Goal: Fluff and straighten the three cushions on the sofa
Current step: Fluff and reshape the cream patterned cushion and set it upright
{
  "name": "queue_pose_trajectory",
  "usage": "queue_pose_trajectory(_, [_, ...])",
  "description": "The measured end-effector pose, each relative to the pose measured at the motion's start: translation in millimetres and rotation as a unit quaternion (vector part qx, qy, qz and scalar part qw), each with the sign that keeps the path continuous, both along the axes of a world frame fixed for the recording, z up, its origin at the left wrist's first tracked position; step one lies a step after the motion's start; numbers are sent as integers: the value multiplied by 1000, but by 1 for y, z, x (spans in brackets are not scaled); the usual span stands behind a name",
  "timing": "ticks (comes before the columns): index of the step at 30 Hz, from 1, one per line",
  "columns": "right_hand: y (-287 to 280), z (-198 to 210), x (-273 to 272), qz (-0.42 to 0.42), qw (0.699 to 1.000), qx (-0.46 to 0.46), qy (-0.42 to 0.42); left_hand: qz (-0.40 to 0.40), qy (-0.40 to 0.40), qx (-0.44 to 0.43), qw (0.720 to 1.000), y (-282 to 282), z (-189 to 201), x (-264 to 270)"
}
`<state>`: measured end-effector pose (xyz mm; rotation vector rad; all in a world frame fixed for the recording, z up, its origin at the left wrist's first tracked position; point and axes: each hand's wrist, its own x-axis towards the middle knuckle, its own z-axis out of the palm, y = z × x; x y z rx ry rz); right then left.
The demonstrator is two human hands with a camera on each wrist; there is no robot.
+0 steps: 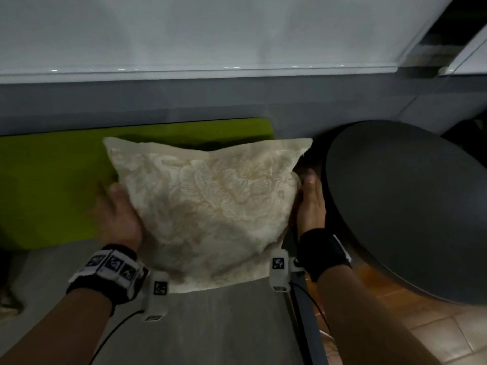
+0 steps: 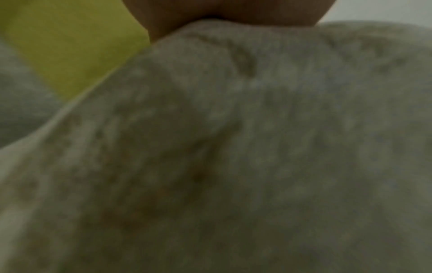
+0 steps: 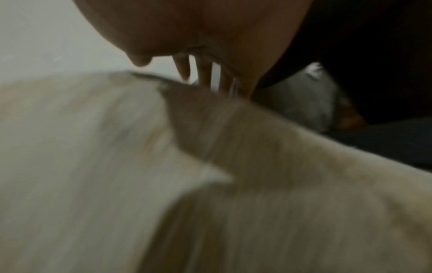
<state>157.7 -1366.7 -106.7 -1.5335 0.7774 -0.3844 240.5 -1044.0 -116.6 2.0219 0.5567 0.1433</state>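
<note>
A cream cushion (image 1: 210,206) with a raised floral pattern stands on the grey sofa seat (image 1: 210,325), leaning back against a lime-green back cushion (image 1: 52,180). My left hand (image 1: 116,206) presses flat on its left side, thumb on the front face. On the right side lies my right hand (image 1: 309,198), its thumb up near the edge. In the left wrist view the cream cushion (image 2: 233,147) fills the frame under my palm (image 2: 222,11). In the right wrist view straight fingers (image 3: 203,73) touch the cushion (image 3: 117,166).
A round dark table top (image 1: 408,206) stands close by my right hand, over an orange tiled floor (image 1: 434,325). A grey and white wall (image 1: 210,35) runs behind the sofa. Something patterned and blurred (image 1: 8,299) lies at the seat's far left edge.
</note>
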Motion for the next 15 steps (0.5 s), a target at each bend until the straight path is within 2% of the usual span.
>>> queue_pose_trajectory(2, [-12,-14,-19,16,991,131,16,33,44,-122,991,12,-5,-7])
queue_pose_trajectory(4, [-13,-21,-34,31,988,147,22,67,72,-167,981,15,-10,-16])
queue_pose_trajectory(5, [-12,-22,-38,26,992,126,16,123,79,-196,970,16,-10,-18])
queue_pose_trajectory(7, [-9,-19,-43,-16,997,75,3,111,52,-169,978,23,-14,-24])
queue_pose_trajectory(8, [-9,-16,-43,-43,997,61,-3,59,15,-113,992,26,-15,-25])
queue_pose_trajectory(9, [-9,-15,-41,-69,996,58,-10,50,-14,-86,995,30,-18,-19])
queue_pose_trajectory(10, [-9,-13,-38,-86,995,52,-6,74,-32,-77,994,35,-23,-14])
queue_pose_trajectory(12, [-6,-11,-35,-86,996,-3,32,96,-14,-113,989,35,-18,-9])
queue_pose_trajectory(13, [-5,-9,-34,-79,994,-41,56,79,-1,-109,991,28,-9,-11])
queue_pose_trajectory(15, [4,-1,-38,-70,988,-122,70,52,-25,-59,997,20,5,-20])
